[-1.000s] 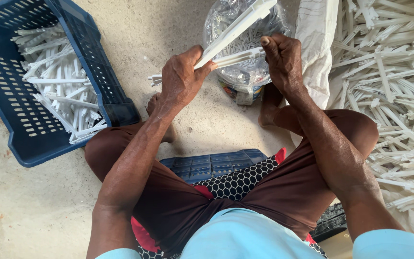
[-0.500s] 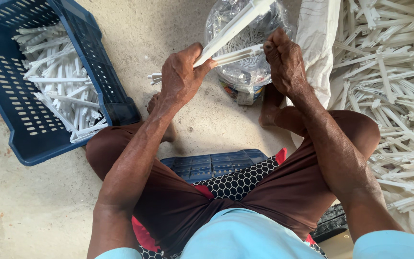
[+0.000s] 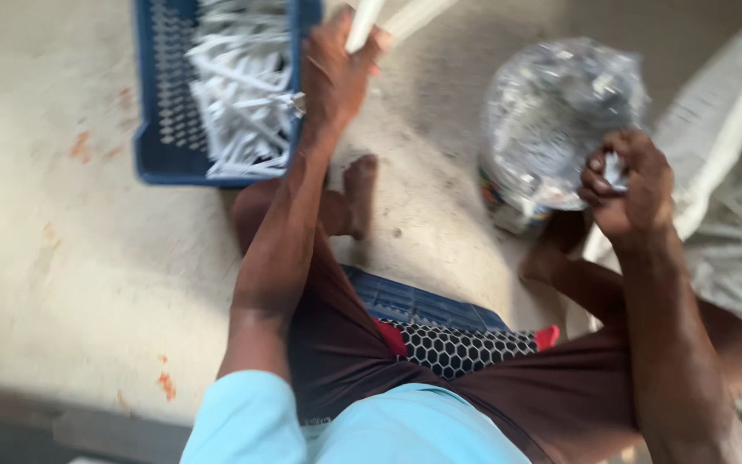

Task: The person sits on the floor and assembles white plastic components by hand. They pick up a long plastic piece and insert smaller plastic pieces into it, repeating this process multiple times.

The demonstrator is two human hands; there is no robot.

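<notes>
White plastic strips (image 3: 388,19) slant out of the left hand (image 3: 337,73) at the top centre of the frame, its fingers (image 3: 369,47) wrapped tight around them, just beside the blue crate (image 3: 156,129). Right of centre, the right hand (image 3: 633,185) pinches a small white piece (image 3: 615,169) against the clear plastic bag (image 3: 551,112).

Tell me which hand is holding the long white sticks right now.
The left hand, raised beside the blue crate, grips them; the right hand pinches only a small white piece.

We see a blue crate (image 3: 155,129) near the concrete floor's (image 3: 79,258) far edge, and a patterned cushion (image 3: 457,348) near its near edge.
</notes>
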